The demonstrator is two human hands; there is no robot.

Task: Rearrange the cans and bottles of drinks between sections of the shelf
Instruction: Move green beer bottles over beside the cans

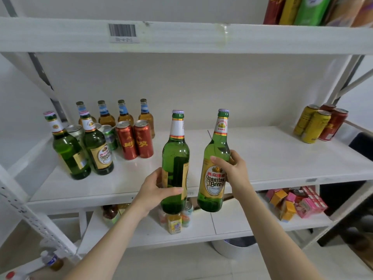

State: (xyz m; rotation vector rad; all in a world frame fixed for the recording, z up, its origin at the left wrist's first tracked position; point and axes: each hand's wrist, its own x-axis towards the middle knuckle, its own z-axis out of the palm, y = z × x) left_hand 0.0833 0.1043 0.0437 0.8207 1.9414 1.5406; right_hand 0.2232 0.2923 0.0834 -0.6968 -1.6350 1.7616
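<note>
Near: left hand [159, 190] grips the lower body of one green beer bottle [175, 158], fingers [158, 175] curled round the back, thumb across the front. Right hand [232, 170] grips a second green bottle [217, 156] at the top of its gold label, thumb in front, fingers wrapped behind. Both bottles are upright, slightly tilted, side by side but apart. They are in the air just in front of the near edge of the middle shelf [262, 158], bases hanging below board level.

Behind, left section: two matching green bottles [99, 150], then red cans [134, 141], silver-topped cans between them, and small amber bottles [123, 114] in the far row. Far right: yellow and red cans [321, 124]. The shelf centre is bare.

Judgement: mid-transfer, two bottles at once; which way they are going cannot be told. If placing, the next move needs the bases raised over the shelf lip, each set down flat on bare board, and glass kept off glass. Dropping into the left group is tight; the standing bottles could get knocked.
</note>
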